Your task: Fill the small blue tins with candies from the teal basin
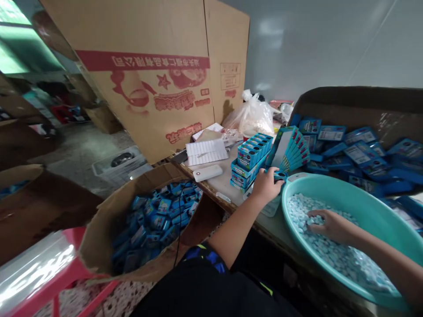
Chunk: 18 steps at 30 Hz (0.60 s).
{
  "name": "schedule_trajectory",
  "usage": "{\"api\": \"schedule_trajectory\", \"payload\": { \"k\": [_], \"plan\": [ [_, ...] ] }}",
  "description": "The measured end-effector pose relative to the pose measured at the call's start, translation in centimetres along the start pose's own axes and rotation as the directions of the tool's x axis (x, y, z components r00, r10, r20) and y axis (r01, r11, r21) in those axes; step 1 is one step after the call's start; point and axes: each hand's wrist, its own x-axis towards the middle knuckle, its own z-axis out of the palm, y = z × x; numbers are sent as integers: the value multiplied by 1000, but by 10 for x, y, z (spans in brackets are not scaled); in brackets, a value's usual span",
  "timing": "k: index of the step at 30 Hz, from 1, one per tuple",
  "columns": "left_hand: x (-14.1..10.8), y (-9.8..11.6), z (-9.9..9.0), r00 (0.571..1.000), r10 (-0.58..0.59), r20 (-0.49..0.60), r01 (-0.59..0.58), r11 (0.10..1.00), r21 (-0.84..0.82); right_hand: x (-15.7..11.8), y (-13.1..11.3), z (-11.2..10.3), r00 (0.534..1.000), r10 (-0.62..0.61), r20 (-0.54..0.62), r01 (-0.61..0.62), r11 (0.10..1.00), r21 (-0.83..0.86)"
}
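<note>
My left hand [268, 184] is closed around a small blue box [280, 175] near the table edge, beside the basin's rim. Just behind it stands a fanned row of blue packs [294, 152]. Close by on the left, small blue boxes [248, 158] stand in rows, stacked in blue display trays [243, 180]. Inside the turquoise basin [373, 196], my right hand [325, 224] reaches into pale blue and white candies [330, 248]. Its fingers are curled down on some candies, and the fingertips are partly hidden among them.
An open carton [99, 229] of blue boxes sits low at the left of the table. Another carton [337, 101] of blue packs is behind the basin. A white oblong device [207, 173], papers [206, 152] and a plastic bag [253, 115] lie near a tall cardboard box [142, 39].
</note>
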Motion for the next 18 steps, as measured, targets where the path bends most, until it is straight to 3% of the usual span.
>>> {"api": "schedule_trajectory", "payload": {
  "k": [3,5,7,9,12,14,16,18],
  "plan": [
    [6,1,-9,996,68,-50,-68,998,0,5,4,-7,996,76,-42,-70,988,138],
    [10,10,-15,970,177,-167,-182,983,-13,7,0,-15,981,163,-107,-131,957,258],
    [17,27,-17,907,276,-319,-311,949,-62,6,-9,-25,950,176,-256,-56,908,416],
    [30,49,-12,879,289,-379,-379,907,-185,7,-16,-39,916,199,-349,52,803,594],
    [54,78,14,929,319,-186,-369,818,-441,13,-18,-66,833,352,-427,221,496,840],
    [64,88,35,939,343,24,-265,766,-586,18,-16,-83,768,432,-472,290,422,859],
    [69,89,51,883,392,257,-149,755,-638,23,-15,-95,729,461,-505,352,380,855],
    [71,82,59,783,432,447,-99,797,-596,28,-18,-102,715,463,-524,399,346,849]
  ]
}}
